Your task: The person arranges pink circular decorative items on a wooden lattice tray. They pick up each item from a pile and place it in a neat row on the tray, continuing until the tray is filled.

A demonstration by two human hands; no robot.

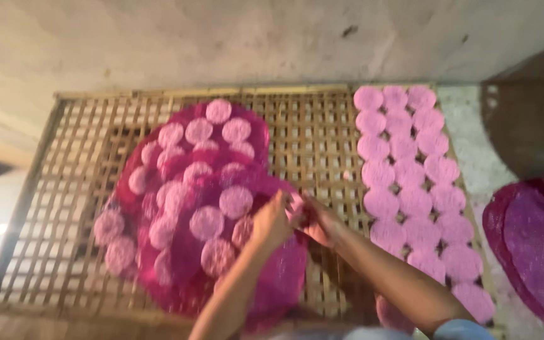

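Pinched between both hands, left hand (271,221) and right hand (321,223), a pale pink round disc (296,206) sits mid-frame, above the magenta mesh sheet (187,264) on the bamboo lattice rack (51,208)

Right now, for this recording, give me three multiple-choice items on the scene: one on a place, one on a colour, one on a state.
1. Where do the neatly rowed pink discs lie on the bamboo rack?
A. along its right side
B. along its left edge
C. on the floor in front of it

2. What colour are the mesh sheets under the loose discs?
A. green
B. magenta
C. white

3. What are the left hand and right hand doing?
A. resting apart on the rack's corners
B. both out of view
C. meeting at one small pink piece between them

Answers: 1 A, the rows fill the rack's right side. 2 B, the sheets show deep pink-purple. 3 C, the fingers of both hands come together over the rack's middle, though blur hides the exact grip.
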